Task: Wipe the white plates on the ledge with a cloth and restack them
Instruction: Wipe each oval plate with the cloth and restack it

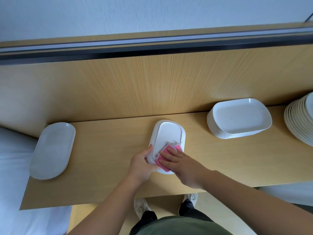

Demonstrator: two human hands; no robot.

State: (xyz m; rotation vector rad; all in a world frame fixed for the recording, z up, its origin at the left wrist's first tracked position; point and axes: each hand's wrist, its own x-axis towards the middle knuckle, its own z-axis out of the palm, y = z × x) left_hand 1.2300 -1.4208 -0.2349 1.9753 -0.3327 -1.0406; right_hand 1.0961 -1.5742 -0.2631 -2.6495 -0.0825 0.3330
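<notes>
Left hand (142,164) grips the near rim of the oval plate (169,133), mid-ledge (110,150); the right hand (184,165) presses the pink cloth (178,147) onto it with straight, close-set fingers. Wiping looks underway: beyond, the short oval stack (52,150), rectangular stack (238,117) and round stack (299,122) probably remain

The near end of the oval plate (169,134) is covered by the pink cloth (161,162) and the right hand (184,164), and this hand also hides most of the cloth. The fingers of the left hand (141,162) go under the plate's rim, out of sight. The stack of round plates (299,122) is cut off by the right edge. Under the oval plate there is perhaps a second one; the rims are hard to separate.
</notes>
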